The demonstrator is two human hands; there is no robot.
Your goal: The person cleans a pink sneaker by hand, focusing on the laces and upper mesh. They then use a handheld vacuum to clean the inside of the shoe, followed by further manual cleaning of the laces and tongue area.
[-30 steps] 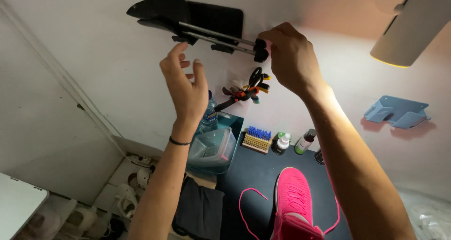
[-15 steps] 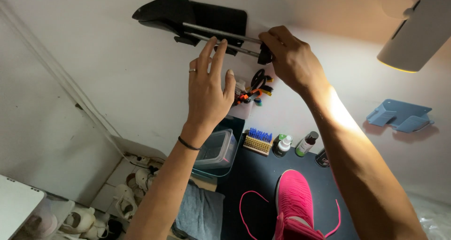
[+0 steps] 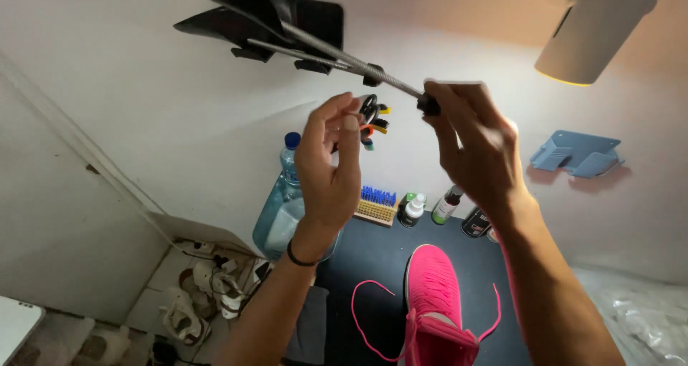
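The long metal rod [image 3: 337, 54] of the black wall-mounted shoe holder slants down-right from the wall; right hand [image 3: 476, 151] pinches its black end knob [image 3: 428, 105]; left hand [image 3: 330, 165] hovers just below, fingers loosely curled, holding nothing.

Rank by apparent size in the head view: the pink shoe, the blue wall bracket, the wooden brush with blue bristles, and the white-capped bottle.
1. Pink shoe, clearly largest.
2. Blue wall bracket.
3. Wooden brush.
4. White-capped bottle, smallest.
The shoe lies nearer the camera, so its lead may be overstated.

Single head-worn view, close above both raised hands (no second view), facing wall [image 3: 179, 108] and dark desk [image 3: 373, 266]
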